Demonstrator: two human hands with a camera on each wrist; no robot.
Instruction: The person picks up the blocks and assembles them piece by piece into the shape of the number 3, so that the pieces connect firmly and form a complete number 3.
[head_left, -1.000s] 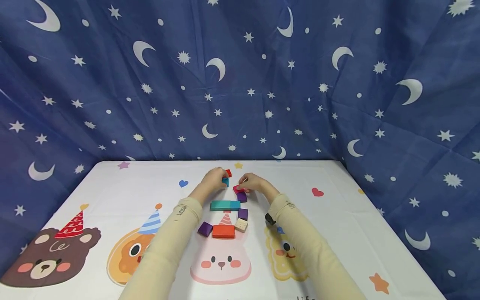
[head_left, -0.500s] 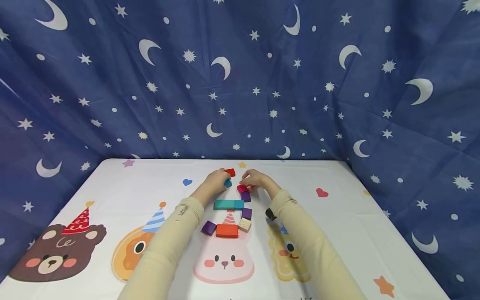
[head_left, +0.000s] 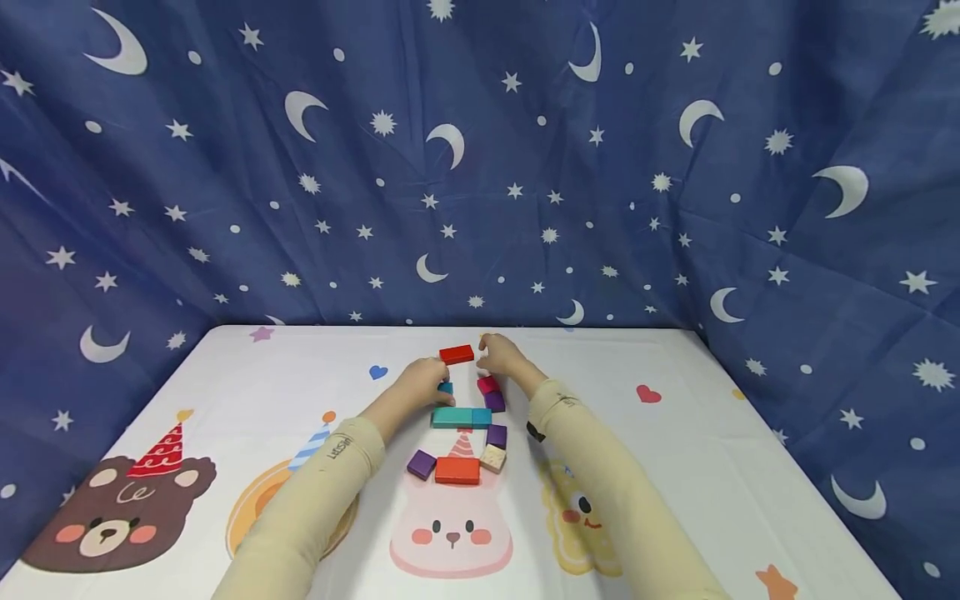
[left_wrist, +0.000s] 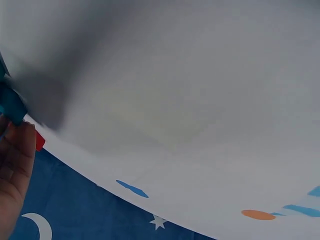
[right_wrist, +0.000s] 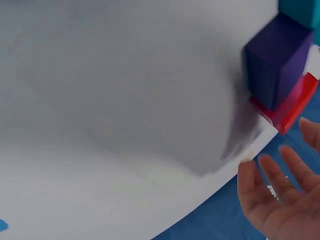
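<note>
At the middle of the table, my left hand (head_left: pixel 422 383) pinches a small blue block (head_left: pixel 446 388) just beyond a teal block (head_left: pixel 452 418). In the left wrist view the fingers hold this blue-teal block (left_wrist: pixel 12 105) at the left edge. My right hand (head_left: pixel 502 357) hovers with loosely bent fingers and nothing in them, close to a crimson block (head_left: pixel 488 385) that touches a purple block (head_left: pixel 495 402). Beyond both, a red block (head_left: pixel 457 355) lies between the hands. The right wrist view shows the right hand (right_wrist: pixel 285 197) apart from the purple block (right_wrist: pixel 277 62).
A second blue block (head_left: pixel 482 418) adjoins the teal one. Nearer lie another purple block (head_left: pixel 497 436), a beige block (head_left: pixel 492 457), an orange-red block (head_left: pixel 457 471) and a further purple block (head_left: pixel 422 465). A starry blue curtain (head_left: pixel 480 167) hangs behind the white table (head_left: pixel 652 467).
My left hand has drawn the blue block away from the far red block, toward the teal one. The right hand has let go of the crimson block and moved slightly farther off.
</note>
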